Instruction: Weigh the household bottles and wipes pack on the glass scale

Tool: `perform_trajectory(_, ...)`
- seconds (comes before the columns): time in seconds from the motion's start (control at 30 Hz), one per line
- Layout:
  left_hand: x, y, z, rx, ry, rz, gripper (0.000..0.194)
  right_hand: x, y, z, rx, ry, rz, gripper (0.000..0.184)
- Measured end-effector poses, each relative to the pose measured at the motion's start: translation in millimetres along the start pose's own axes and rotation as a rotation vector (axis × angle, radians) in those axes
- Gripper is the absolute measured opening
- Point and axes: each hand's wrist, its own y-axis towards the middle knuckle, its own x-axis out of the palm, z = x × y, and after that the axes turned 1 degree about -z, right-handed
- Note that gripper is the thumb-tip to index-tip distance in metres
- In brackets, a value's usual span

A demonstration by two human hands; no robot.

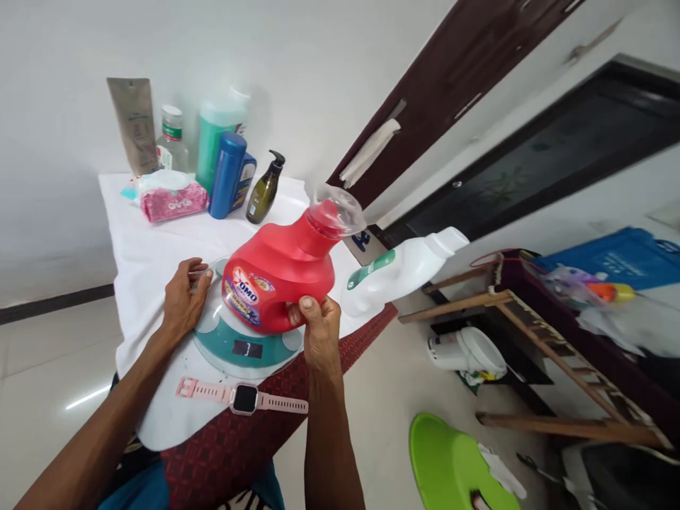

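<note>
A red OMO laundry detergent bottle (276,262) leans over a round teal-and-white digital scale (228,340), which has a small dark display. My right hand (319,322) is wrapped around the bottle's handle, thumb on the outside. Clear plastic surrounds the bottle's cap. At the scale's left edge is my left hand (187,294), fingers loosely bent and apart, with no object visible in it. A pink-strapped smartwatch (244,399) lies flat in front of the scale. Right of the red bottle, a white bottle with a green label (401,273) appears tilted.
Along the back of the white-covered table (143,248) are a pink wipes pack (175,202), a brown tube (132,124), a blue bottle (227,173) and a dark pump bottle (265,190). On the floor to the right are a white bucket (472,350) and a green basin (446,460).
</note>
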Motion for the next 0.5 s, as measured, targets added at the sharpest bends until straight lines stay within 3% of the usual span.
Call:
perform_trajectory(0.07,-0.3,1.1,2.6,-0.018,0.009,-0.002,0.059,-1.1,3.5,0.8,0.031,0.089,-0.054,0.054)
perform_trajectory(0.17,-1.5,2.6,7.0,-0.039,0.039,0.000,0.061,4.9,8.4,-3.5,0.023,0.178,-0.018,0.053)
perform_trajectory(0.33,-3.8,2.9,10.7,-0.045,0.064,0.004,0.062,11.8,23.8,-19.2,0.003,0.184,0.160,0.053)
perform_trajectory(0.5,-2.6,2.8,9.0,-0.066,0.085,0.011,0.062,-8.3,60.7,-22.2,-0.124,0.079,0.430,0.057)
